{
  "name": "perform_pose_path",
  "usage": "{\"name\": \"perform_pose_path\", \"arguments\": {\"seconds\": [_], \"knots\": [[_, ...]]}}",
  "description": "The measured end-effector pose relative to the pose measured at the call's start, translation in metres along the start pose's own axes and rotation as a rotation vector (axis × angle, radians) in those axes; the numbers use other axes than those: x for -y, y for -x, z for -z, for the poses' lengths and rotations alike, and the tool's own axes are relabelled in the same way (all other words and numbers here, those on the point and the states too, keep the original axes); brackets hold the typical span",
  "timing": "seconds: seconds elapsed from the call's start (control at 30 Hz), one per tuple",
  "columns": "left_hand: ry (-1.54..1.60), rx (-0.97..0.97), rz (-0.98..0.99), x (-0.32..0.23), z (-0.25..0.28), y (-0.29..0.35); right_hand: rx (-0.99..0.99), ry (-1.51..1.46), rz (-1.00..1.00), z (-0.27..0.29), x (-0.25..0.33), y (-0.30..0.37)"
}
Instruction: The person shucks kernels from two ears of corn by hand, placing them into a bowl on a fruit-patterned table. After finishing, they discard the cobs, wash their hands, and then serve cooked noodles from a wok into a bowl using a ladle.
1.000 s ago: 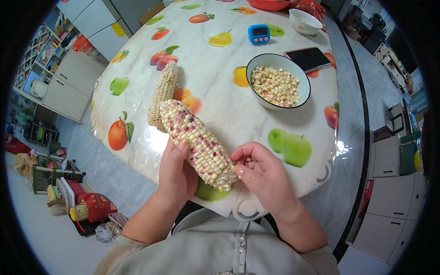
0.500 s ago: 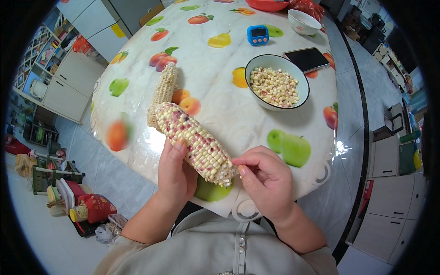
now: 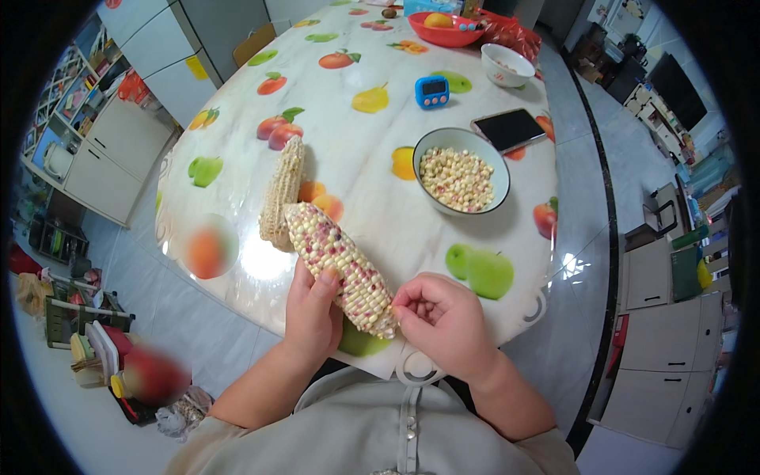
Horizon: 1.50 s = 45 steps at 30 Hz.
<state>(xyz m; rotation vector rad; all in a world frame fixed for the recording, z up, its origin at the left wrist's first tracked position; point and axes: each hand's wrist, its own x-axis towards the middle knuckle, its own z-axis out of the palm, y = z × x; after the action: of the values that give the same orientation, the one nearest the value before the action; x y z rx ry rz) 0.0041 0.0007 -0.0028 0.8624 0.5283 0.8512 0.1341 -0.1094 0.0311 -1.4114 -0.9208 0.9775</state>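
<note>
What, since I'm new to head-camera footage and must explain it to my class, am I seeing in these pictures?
No machine is working here: these are a person's two bare hands, seen by a downward-looking fisheye camera on their head, so straight edges bend. The left hand holds a pale and purplish corn cob; the right hand is at its lower end. On the fruit-patterned table are a stripped cob, a bowl of loose kernels, a phone, a small blue device with a screen, and, farther off, a white bowl and a red bowl.

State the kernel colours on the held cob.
Held cob: pale yellow kernels mixed with pinkish-purple ones, shown in the head view.
</note>
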Motion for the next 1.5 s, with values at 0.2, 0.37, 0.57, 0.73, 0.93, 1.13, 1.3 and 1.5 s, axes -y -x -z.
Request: {"name": "perform_pose_path", "arguments": {"seconds": [0.2,0.37,0.57,0.73,0.93,1.13,1.3,1.5], "knots": [[0.193,0.101,0.067,-0.005,0.010,-0.007,0.017,-0.246,-0.085,0.040,0.043,-0.013],[0.224,0.106,0.092,-0.009,0.004,-0.008,-0.446,0.036,0.516,0.066,0.081,-0.048],[0.185,0.078,0.086,-0.008,0.004,-0.006,-0.229,1.122,0.468,0.094,0.054,-0.086],[0.271,0.093,0.100,-0.006,0.010,-0.006,-0.364,1.075,0.365,0.083,0.066,-0.084],[0.310,0.108,0.125,-0.005,0.013,-0.007,-0.524,1.360,0.613,0.071,0.043,-0.075],[0.391,0.107,0.139,-0.006,0.011,-0.010,-0.336,0.823,0.455,0.030,0.027,-0.043],[0.276,0.093,0.102,-0.004,0.010,-0.008,-0.247,0.307,0.234,0.003,0.001,-0.016],[0.153,0.057,0.045,-0.003,0.007,-0.006,-0.122,0.120,0.089,-0.008,-0.016,-0.004]]}}
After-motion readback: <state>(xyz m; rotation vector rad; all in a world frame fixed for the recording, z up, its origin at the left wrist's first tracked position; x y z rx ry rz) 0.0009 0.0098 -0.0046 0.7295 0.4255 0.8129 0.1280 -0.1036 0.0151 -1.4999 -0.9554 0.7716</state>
